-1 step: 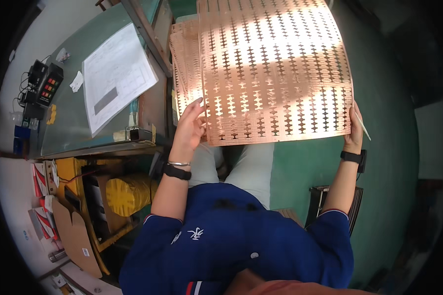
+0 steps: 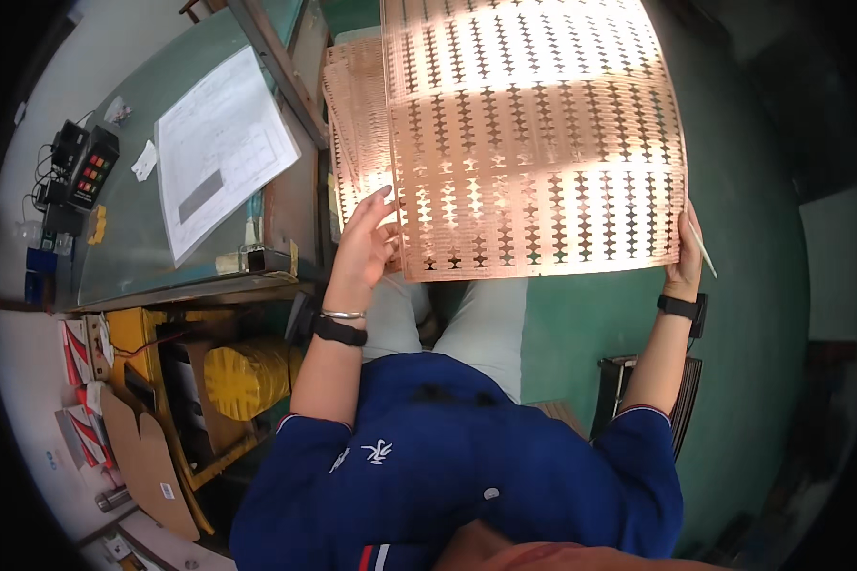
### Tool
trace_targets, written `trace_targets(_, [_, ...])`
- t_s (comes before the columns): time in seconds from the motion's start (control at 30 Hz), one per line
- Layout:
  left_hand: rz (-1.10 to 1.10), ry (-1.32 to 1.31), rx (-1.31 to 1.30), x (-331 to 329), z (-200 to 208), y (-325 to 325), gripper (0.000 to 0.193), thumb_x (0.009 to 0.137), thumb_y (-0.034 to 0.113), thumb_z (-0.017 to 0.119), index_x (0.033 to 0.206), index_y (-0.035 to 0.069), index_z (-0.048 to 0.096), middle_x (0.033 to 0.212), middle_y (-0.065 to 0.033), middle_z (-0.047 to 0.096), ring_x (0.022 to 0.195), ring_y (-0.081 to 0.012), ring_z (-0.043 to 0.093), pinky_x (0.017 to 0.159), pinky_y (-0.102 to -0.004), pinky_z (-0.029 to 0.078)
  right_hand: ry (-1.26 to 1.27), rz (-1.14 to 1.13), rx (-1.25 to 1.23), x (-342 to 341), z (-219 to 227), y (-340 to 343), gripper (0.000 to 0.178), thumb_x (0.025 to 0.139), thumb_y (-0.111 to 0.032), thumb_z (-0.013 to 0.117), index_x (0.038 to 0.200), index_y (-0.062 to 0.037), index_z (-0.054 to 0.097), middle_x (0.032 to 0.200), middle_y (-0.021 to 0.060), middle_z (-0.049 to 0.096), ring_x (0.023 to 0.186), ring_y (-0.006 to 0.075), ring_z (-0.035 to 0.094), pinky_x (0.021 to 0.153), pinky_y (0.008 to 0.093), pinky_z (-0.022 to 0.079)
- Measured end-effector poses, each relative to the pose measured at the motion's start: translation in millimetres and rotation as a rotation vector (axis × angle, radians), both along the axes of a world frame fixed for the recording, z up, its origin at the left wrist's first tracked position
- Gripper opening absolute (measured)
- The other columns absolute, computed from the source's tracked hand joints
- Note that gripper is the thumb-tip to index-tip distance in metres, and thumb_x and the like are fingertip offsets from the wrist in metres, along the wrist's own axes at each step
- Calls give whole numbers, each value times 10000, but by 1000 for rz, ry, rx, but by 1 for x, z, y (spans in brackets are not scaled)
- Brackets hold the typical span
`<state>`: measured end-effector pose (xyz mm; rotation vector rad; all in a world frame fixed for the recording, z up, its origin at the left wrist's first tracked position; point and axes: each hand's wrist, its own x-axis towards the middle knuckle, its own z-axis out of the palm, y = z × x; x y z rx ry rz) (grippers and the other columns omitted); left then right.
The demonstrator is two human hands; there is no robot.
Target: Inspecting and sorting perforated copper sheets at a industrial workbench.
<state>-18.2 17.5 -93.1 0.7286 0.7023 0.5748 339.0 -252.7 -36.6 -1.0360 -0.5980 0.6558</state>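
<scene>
A large copper-coloured sheet (image 2: 543, 219) with rows of small cut-outs is held up in front of me, bright light falling across it. My left hand (image 2: 367, 243) is at its lower left edge, with some fingers behind it. On the opposite edge, my right hand (image 2: 684, 257) grips the lower right corner. A thin pale stick (image 2: 703, 249), perhaps a pen, sticks out from that right hand. Behind the held sheet, to the left, more copper-coloured sheets (image 2: 357, 124) lie in a stack. The right fingertips are partly hidden by the sheet.
To the left stands a green-topped table (image 2: 124, 257) carrying a paper drawing (image 2: 224, 143) and a black device with coloured buttons (image 2: 95, 169). Below it are a yellow-wrapped roll (image 2: 248, 381) and cardboard (image 2: 148, 457). A dark slatted object (image 2: 614, 390) is near my right arm.
The view has shifted very slightly, and the sheet's tilt differs a little. Both hands keep the same places on its edges.
</scene>
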Motion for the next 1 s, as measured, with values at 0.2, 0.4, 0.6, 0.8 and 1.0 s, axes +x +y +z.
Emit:
trace_targets(0.2, [-88, -133, 108, 34, 38, 14, 540, 922, 408, 464, 1313, 48, 368, 1248, -116, 460, 1087, -204, 469, 914, -341, 395, -55, -216, 53, -9, -7, -83, 514, 909, -189, 502, 1318, 68, 326, 1256, 167, 495, 1140, 202, 505, 965, 313, 409])
trace_targets(0.4, [-165, -270, 126, 63, 67, 9, 517, 923, 367, 490, 1294, 23, 384, 1183, -148, 510, 1066, -224, 502, 902, -356, 421, -139, -217, 100, -29, -6, -122, 521, 891, -181, 533, 1318, 51, 345, 1258, 153, 503, 1120, 199, 523, 948, 294, 416])
trace_targets(0.6, [24, -354, 168, 65, 53, 3, 238, 905, 144, 546, 1129, 85, 492, 1107, -43, 574, 1049, -154, 540, 896, -321, 454, -178, -284, 17, -52, 12, -123, 527, 865, -213, 569, 1265, 85, 400, 1189, 149, 547, 1053, 183, 554, 907, 272, 426])
trace_targets(0.8, [73, -458, 156, 55, 59, 3, 139, 904, 90, 524, 1042, 91, 543, 1018, -26, 616, 952, -131, 595, 859, -277, 505, -223, -218, -126, -57, 28, -121, 488, 871, -249, 570, 1224, 70, 456, 1095, 106, 590, 968, 133, 569, 844, 238, 442])
trace_targets(1.0, [9, -527, 186, 43, 62, 0, 178, 910, 95, 509, 1087, 103, 527, 1055, -38, 611, 986, -153, 590, 867, -307, 508, -257, -47, -491, -35, 21, -135, 533, 886, -374, 541, 1226, 30, 473, 1077, 80, 603, 951, 122, 572, 802, 252, 457])
